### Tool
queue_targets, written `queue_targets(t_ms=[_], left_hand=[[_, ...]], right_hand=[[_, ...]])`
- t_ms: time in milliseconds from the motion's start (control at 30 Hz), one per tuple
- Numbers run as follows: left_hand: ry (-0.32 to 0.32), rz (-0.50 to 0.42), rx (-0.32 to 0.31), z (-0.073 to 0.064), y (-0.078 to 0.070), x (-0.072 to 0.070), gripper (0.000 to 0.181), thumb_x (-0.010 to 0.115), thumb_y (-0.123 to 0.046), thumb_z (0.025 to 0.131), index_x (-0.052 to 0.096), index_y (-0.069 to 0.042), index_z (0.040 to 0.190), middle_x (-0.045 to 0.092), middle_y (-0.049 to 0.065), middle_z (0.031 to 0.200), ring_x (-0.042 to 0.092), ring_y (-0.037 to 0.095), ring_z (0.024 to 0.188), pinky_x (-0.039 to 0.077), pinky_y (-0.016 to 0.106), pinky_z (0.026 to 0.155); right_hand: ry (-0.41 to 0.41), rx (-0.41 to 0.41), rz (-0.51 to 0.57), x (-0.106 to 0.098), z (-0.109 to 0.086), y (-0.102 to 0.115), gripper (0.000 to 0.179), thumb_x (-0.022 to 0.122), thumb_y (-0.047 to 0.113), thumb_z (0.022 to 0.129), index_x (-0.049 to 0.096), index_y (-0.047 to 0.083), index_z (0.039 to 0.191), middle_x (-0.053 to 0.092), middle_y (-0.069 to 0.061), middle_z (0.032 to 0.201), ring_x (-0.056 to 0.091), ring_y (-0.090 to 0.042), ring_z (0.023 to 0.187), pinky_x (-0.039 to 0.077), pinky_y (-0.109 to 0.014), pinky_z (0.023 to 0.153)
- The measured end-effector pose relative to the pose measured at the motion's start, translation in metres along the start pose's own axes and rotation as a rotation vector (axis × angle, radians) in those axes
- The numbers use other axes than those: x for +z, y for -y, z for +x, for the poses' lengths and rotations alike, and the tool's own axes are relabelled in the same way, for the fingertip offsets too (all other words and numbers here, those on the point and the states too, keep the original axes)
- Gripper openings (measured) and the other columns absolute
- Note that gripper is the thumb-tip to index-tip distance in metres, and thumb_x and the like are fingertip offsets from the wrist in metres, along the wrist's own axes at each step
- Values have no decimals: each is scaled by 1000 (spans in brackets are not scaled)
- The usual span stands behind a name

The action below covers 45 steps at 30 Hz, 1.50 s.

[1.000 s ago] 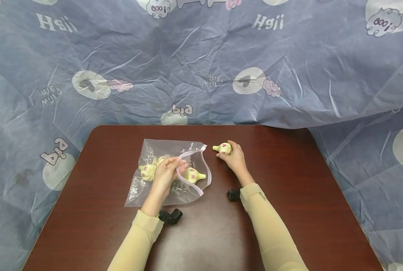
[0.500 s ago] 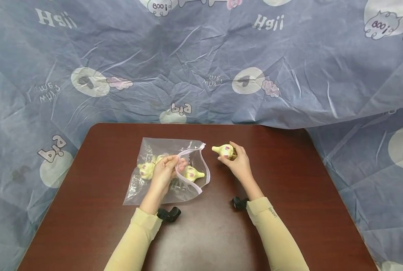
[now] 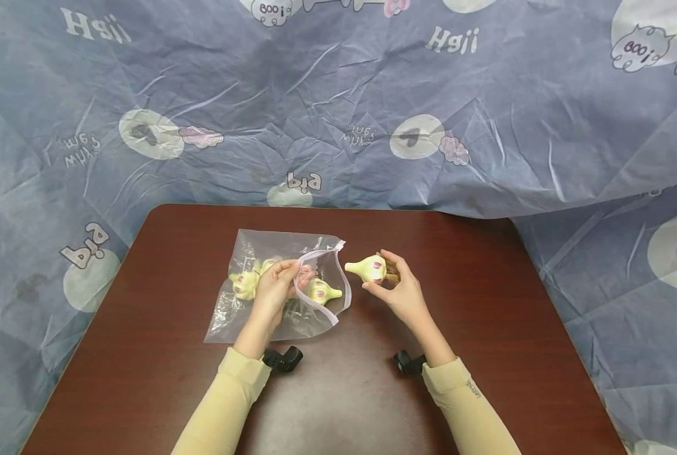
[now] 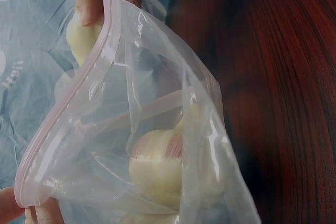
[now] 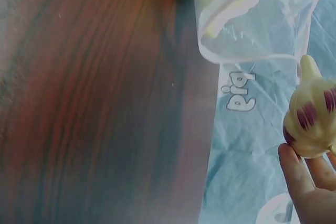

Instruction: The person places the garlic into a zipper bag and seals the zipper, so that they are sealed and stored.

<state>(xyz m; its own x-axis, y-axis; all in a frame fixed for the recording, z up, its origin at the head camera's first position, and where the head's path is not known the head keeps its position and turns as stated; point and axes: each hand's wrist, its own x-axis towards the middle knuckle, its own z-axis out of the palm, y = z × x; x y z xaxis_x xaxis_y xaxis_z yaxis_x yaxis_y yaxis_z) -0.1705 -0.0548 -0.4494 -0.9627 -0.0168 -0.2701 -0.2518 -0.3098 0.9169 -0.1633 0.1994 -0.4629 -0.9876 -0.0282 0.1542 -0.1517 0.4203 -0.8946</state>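
A clear zip bag [image 3: 310, 327] lies on the brown table with its pink-edged mouth gaping to the right. Several pale yellow garlic bulbs with purple patches are inside, one garlic bulb [image 3: 322, 292] just within the opening. My left hand [image 3: 271, 292] pinches the upper lip of the mouth between thumb and fingers. Just right of the mouth, my right hand [image 3: 403, 292] holds another garlic bulb [image 3: 369, 269] by its round base, the stem pointing left at the bag. In the right wrist view this garlic bulb [image 5: 312, 111] overlaps the bag's rim.
The brown table [image 3: 475, 297] extends around the bag to both sides. Behind it hangs a blue printed cloth [image 3: 338, 114]. Black wrist cameras [image 3: 284, 359] sit at both wrists, close over the table.
My right hand has brought its garlic bulb a little nearer to me and leftward, toward the bag's mouth. My left hand keeps its pinch on the bag's edge, almost unmoved.
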Motion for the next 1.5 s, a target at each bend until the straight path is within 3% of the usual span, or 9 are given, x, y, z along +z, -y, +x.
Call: queue_targets(t_ms=[167,300,400,667,900,1033,1167,1367,1500], left_hand=[[2,-2,-1,0,-1,1,21,55,-9,101,55,6,116,74,5,92,73,5,76,60,17,71],[5,-4,-1,0,0,1,22,54,-9,101,54,7,116,74,3,90,72,5,75,60,17,70],[1,-8,-3,0,0,1,22,54,-9,101,54,7,116,73,1,88,72,6,75,60,17,69],[1,10,-8,-1,1,3,25,55,-10,101,54,8,117,74,7,96,72,5,77,60,18,71],[-5,27,-7,-2,3,4,26,56,-12,100,55,7,119,74,9,100,72,5,78,61,19,74],[-9,46,-7,-4,5,7,26,56,-12,100,56,6,118,74,7,100,72,5,79,61,19,74],[-5,52,-10,-5,6,8,24,56,-12,101,56,5,118,74,7,100,72,5,79,60,19,74],[-5,60,-19,-6,7,10,23,57,-12,100,57,4,117,75,8,102,72,5,80,60,18,75],[5,55,-22,-6,9,12,23,58,-13,100,58,4,116,75,4,97,72,6,79,60,18,74]], right_hand=[[45,-24,28,7,-11,2,73,86,11,75,49,8,138,59,-11,136,62,-25,114,56,-29,93],[81,-37,11,13,-18,0,71,87,9,74,52,10,136,63,-11,130,65,-24,108,57,-34,91],[90,-80,-29,17,-21,-3,71,88,9,72,54,9,134,64,-10,127,66,-24,105,58,-38,91],[118,-195,-114,29,-25,-9,70,89,14,71,59,7,134,57,-11,127,63,-23,105,58,-34,89],[219,-87,-10,39,-24,-12,64,87,16,75,60,5,132,62,-9,121,65,-22,105,59,-35,91],[255,-20,84,45,-25,-8,60,83,7,78,57,-1,132,61,-20,126,67,-33,105,59,-42,92],[285,44,120,51,-23,-16,55,81,6,81,59,0,131,60,-21,130,68,-35,107,59,-35,91],[343,82,100,55,-12,-18,51,81,13,81,62,1,127,68,-20,113,69,-28,101,61,-24,81],[384,97,124,62,-4,-18,50,79,9,82,62,-1,128,69,-20,112,69,-26,100,60,-20,75]])
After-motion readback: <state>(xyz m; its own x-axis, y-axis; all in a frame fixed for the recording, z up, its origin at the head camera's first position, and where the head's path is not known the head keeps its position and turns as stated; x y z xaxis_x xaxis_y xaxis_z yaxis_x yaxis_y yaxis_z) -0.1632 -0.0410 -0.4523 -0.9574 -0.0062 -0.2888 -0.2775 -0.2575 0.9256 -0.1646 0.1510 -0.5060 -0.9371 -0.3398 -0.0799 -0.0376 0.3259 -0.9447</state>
